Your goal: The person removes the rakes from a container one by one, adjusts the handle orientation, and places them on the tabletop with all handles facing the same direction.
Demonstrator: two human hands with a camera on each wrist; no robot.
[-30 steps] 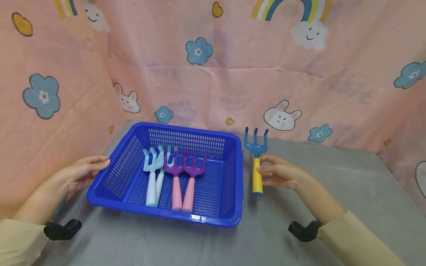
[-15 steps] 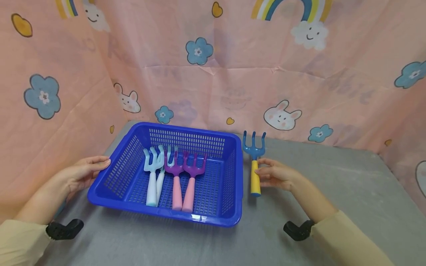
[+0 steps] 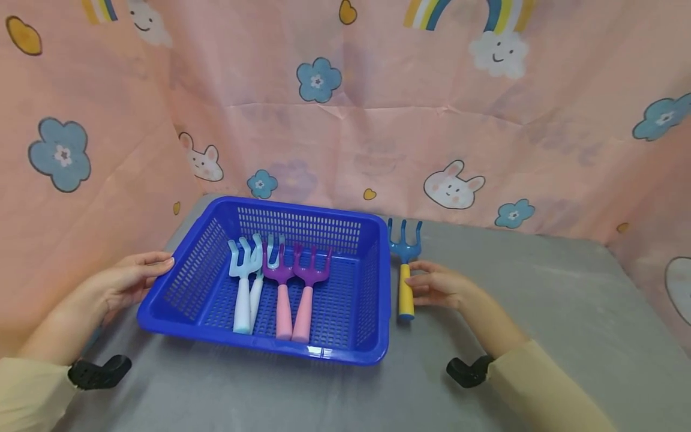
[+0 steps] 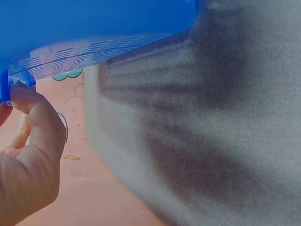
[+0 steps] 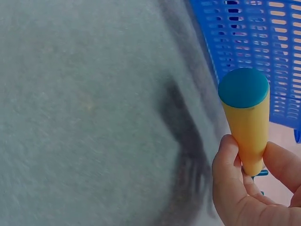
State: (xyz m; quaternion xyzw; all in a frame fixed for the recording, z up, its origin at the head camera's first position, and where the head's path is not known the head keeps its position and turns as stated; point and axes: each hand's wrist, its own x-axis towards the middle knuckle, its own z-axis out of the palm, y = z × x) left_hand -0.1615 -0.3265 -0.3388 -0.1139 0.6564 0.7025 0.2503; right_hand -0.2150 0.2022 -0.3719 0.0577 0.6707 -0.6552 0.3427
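My left hand (image 3: pixel 129 283) grips the left rim of a blue plastic basket (image 3: pixel 259 344); in the left wrist view thumb and fingers pinch that edge. Inside lie light-blue hand forks (image 3: pixel 243 306) on the left, partly overlapping, and two purple hand forks with pink handles (image 3: pixel 303 315) beside them. Just right of the basket, my right hand (image 3: pixel 438 287) holds a blue hand fork with a yellow handle (image 3: pixel 406 294), tines pointing away. The right wrist view shows the yellow handle's teal end cap (image 5: pixel 244 88), with thumb and fingers pinching the handle on both sides.
A grey tabletop (image 3: pixel 518 300) lies under everything. Pink printed cloth (image 3: pixel 345 138) stands as a wall behind and along the sides. The basket's right wall (image 5: pixel 254 42) is close to the held fork. Black wrist mounts (image 3: pixel 468 372) sit on both wrists.
My right hand has moved slightly left and nearer to me, bringing the yellow-handled fork closer to the basket's right side. My left hand keeps its grip on the rim.
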